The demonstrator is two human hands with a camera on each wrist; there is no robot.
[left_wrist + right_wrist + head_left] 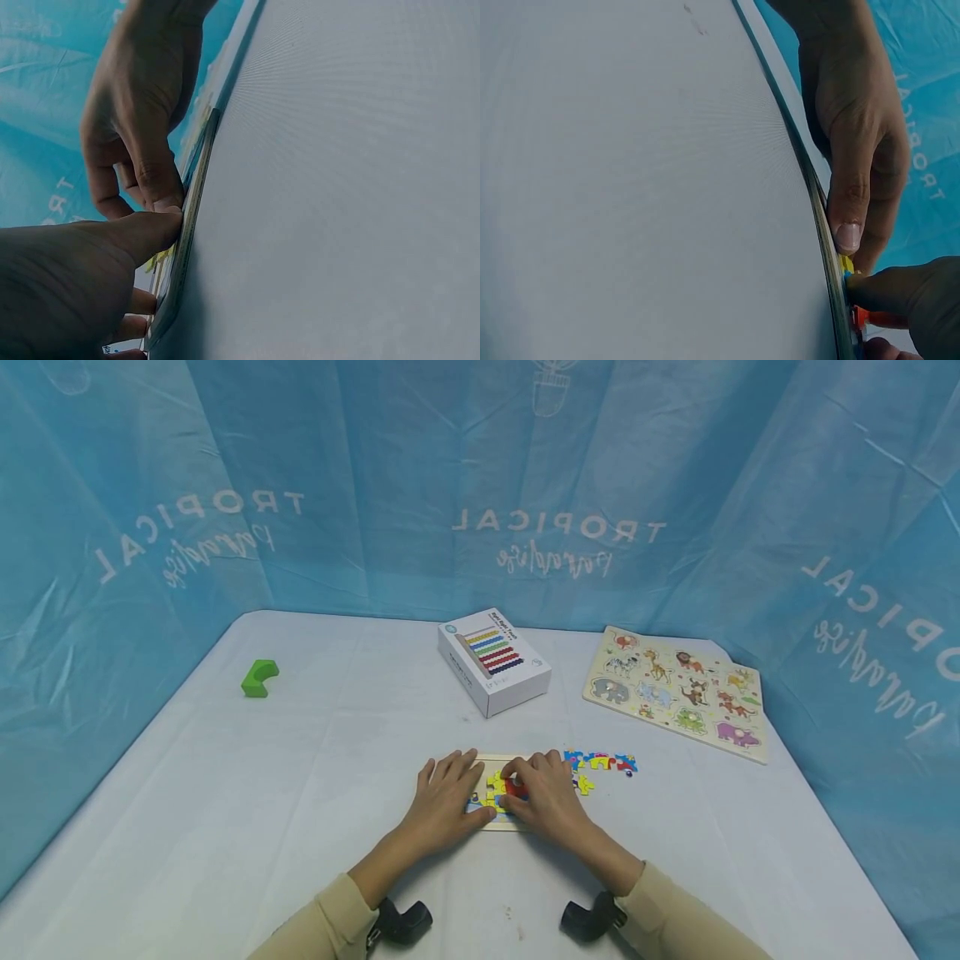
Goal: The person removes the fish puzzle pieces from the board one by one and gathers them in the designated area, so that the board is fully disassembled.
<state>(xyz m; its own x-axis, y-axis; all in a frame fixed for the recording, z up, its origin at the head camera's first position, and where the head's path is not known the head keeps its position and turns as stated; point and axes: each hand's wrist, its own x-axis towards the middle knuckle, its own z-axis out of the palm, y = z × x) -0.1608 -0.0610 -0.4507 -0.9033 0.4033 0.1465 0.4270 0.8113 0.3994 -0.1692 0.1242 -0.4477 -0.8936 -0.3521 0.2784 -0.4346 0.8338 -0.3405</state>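
Creased blue curtain (405,468), white cloth (262,793), left grip (446,799) spread on flat wooden puzzle (501,827), right grip (551,797) pinching red piece (515,787)

The puzzle tray (504,827) lies on the table (337,760), low in the middle of the frame, the left hand (446,802) at its left side and the right hand (550,797) over its right. Set pieces (492,785) lie in it between the hands; how many continue beneath the right fingers is hard to tell. Loose pieces (600,762) lie right of the tray. Behind it is a box (495,664), with an animal board (672,683) farther right. A block (253,681) sits at centre left, before the curtain (405,485).
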